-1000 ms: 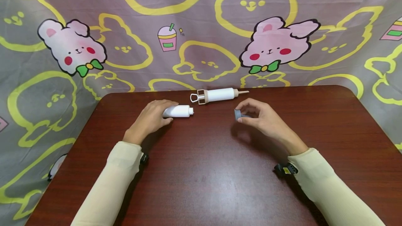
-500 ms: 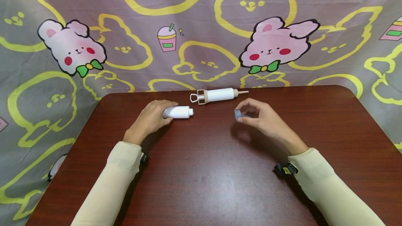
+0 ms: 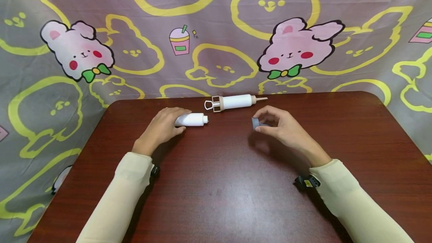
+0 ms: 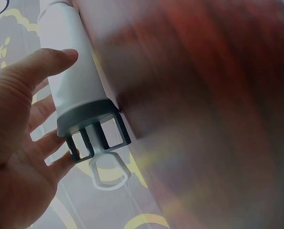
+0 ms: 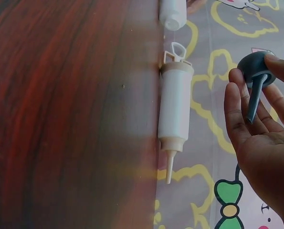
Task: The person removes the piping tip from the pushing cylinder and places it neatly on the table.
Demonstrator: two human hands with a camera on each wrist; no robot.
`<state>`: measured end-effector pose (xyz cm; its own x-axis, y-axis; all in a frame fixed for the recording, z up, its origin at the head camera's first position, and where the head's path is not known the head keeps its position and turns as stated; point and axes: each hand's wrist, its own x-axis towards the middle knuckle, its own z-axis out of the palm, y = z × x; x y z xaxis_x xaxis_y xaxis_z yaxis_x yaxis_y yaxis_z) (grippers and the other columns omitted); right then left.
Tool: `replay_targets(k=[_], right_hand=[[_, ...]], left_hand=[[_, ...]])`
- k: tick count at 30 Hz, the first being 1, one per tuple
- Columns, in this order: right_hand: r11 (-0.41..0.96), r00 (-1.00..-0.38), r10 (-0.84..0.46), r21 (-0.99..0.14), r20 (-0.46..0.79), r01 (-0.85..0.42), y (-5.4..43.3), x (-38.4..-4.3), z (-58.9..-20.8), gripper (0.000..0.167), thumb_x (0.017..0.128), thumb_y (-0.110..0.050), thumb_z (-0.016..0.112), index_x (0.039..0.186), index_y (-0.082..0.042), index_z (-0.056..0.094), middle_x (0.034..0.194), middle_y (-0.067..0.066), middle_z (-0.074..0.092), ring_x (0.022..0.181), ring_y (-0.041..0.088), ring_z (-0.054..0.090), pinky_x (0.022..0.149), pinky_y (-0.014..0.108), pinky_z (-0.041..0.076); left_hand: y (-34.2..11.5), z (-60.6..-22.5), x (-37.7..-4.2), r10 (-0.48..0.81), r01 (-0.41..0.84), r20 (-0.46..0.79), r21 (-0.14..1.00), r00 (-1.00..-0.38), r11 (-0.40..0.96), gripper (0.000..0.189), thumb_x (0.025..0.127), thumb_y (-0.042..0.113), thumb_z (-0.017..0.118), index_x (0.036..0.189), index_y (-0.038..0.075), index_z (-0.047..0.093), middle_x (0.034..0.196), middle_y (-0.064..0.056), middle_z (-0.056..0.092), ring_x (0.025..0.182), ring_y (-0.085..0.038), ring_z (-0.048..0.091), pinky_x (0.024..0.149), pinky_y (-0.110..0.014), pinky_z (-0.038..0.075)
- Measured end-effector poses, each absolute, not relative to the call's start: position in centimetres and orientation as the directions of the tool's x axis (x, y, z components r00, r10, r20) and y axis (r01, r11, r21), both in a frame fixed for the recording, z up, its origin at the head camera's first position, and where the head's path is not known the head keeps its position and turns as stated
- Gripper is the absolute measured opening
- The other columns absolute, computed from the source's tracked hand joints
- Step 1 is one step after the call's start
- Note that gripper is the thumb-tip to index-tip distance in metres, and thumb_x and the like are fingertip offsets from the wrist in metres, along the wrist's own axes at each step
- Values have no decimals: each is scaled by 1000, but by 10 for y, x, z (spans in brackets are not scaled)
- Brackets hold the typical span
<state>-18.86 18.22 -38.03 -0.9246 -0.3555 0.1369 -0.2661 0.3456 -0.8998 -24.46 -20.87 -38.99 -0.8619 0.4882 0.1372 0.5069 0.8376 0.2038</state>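
Note:
My left hand (image 3: 165,125) grips a white syringe (image 3: 194,119) lying sideways, its narrow neck bare and toward the right. In the left wrist view, a dark collar (image 4: 82,117) with two square finger loops and a white pull ring (image 4: 110,187) show at the syringe's rear end. To the right, my right hand (image 3: 281,125) pinches a dark grey nozzle cap (image 3: 255,123) between thumb and fingers, a little above the table. The cap's thin spout (image 5: 257,98) points back toward the palm in the right wrist view. A wide gap separates syringe and cap.
A second syringe (image 3: 237,101), white with beige ends and a beige nozzle, lies along the back edge of the dark wooden table (image 3: 216,183). Behind it hangs a patterned curtain (image 3: 222,21). Each wrist carries a small black camera.
The white syringe in my left hand has dipped very slightly and come back up. My right hand and the nozzle cap have stayed in place.

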Motion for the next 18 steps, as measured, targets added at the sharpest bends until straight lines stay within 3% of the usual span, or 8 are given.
replay_targets(k=[18], right_hand=[[341, -925, -357, -903, 132, -261, 183, -189, -381, 27, 95, -8, 76, 120, -5, 67, 103, 14, 72, 94, 13, 69, 83, 22, 55]], left_hand=[[-206, -387, -244, 490, 506, 127, 203, -862, 838, 58, 87, 15, 84, 141, 11, 64, 144, -13, 65, 139, -36, 56, 122, -59, 34]])
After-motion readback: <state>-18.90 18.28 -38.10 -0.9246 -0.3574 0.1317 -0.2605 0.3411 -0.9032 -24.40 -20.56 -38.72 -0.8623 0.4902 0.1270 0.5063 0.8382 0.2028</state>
